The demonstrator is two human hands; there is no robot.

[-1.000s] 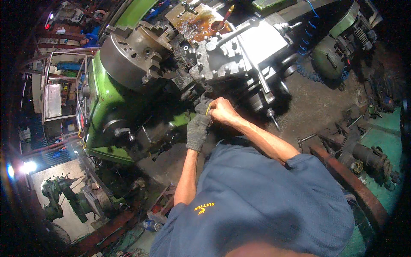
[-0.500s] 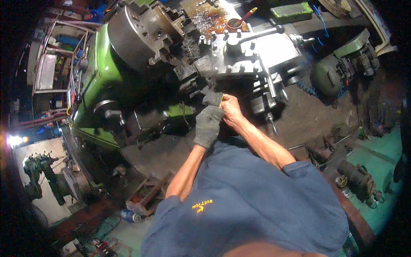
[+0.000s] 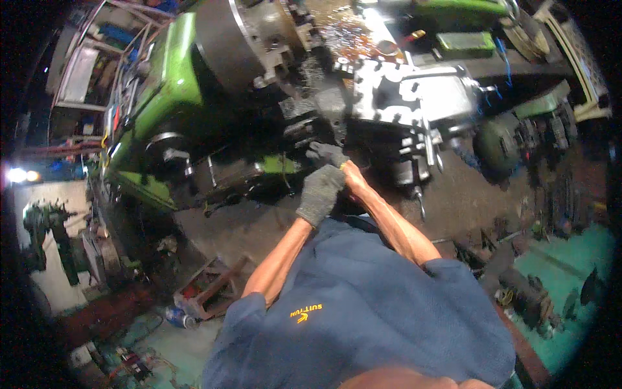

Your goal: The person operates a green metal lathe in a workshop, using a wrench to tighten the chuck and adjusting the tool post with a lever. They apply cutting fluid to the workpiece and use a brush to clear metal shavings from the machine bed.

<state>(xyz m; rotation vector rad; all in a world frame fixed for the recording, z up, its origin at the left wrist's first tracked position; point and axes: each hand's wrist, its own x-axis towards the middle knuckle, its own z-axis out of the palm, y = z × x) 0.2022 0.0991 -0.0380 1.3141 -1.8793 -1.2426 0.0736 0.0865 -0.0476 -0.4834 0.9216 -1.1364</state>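
My left hand [image 3: 322,189] wears a grey knit work glove and is closed at the cuff of a second grey glove [image 3: 328,153]. Into that cuff, which has a yellowish edge, runs my right hand [image 3: 354,179], bare at the wrist and back. The second glove's fingers point up and left, away from my body. My right fingers are hidden, and some blur keeps me from telling how they lie. Both hands are in front of my waist, just short of the lathe's tool post and carriage [image 3: 382,97], touching neither.
The lathe's large chuck [image 3: 227,45] stands at the far left on its green headstock [image 3: 172,71]. Metal chips and oily residue lie beyond the carriage. Carriage levers [image 3: 427,139] jut towards me on the right. A metal crate [image 3: 210,285] and a can [image 3: 180,317] sit on the floor.
The view has shifted, so the lathe appears higher and further right. My right hand has slid further into the second glove; its bare knuckles showed before. My left hand stays at the cuff.
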